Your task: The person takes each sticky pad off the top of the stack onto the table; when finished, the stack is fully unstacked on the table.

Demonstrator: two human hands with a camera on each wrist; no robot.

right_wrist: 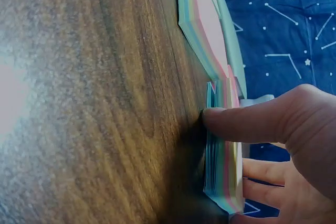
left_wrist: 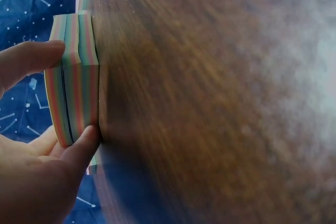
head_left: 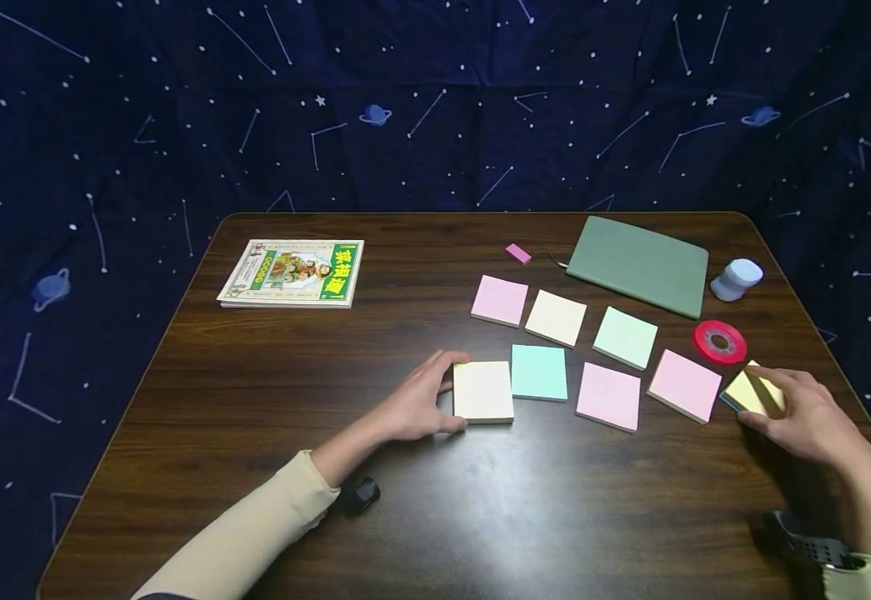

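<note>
My left hand [head_left: 418,402] grips a thick stack of sticky notes with a cream top [head_left: 483,392], thumb and fingers on opposite edges. In the left wrist view, the striped side of that sticky note stack [left_wrist: 79,93] shows layers of several colours. Over at the right, my right hand [head_left: 813,417] pinches a yellow-topped sticky note pad [head_left: 752,393], partly covered by the fingers. Its layered edge [right_wrist: 224,150] stands between thumb and fingers in the right wrist view. Right beside the cream stack lies a turquoise pad [head_left: 539,372].
More pads lie between the hands: pink [head_left: 608,397], another pink [head_left: 684,385], green [head_left: 626,337], cream [head_left: 556,317] and pink [head_left: 499,300]. Behind are a green laptop-like slab [head_left: 639,265], red tape roll [head_left: 719,342], whitish cup-like object [head_left: 737,279], pink eraser-like block [head_left: 518,254] and booklets [head_left: 292,273].
</note>
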